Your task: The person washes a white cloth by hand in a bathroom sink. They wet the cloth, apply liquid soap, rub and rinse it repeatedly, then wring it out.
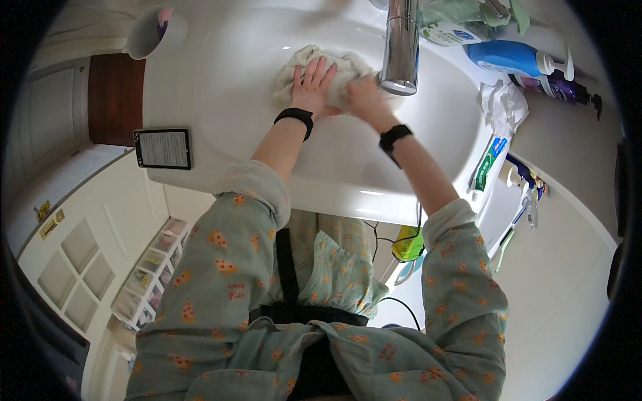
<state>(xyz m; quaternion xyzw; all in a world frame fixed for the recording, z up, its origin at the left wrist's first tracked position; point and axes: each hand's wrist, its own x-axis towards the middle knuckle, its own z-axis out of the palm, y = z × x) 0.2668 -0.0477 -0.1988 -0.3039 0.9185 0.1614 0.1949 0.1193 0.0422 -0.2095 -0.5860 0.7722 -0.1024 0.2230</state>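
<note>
A bunched off-white cloth [346, 64], apparently fabric or a garment, lies in the white washbasin [241, 100], partly beneath the tap. My left hand [311, 90] rests on top of it, palm down, with the fingers extended and slightly apart. At the cloth's right side is my right hand [368, 100], blurred by motion, its fingers curled into the fabric. The chrome tap [401, 50] reaches over the basin just right of that hand. Both hands hide part of the cloth.
On the right rim stand a clear soap bottle [456, 32], a blue pump bottle [506, 57] and a purple one [556, 87]. Crumpled tissue [504, 105] and a toothpaste tube [486, 168] lie nearer. A phone-like device [163, 149] and a white cup [145, 37] occupy the left rim.
</note>
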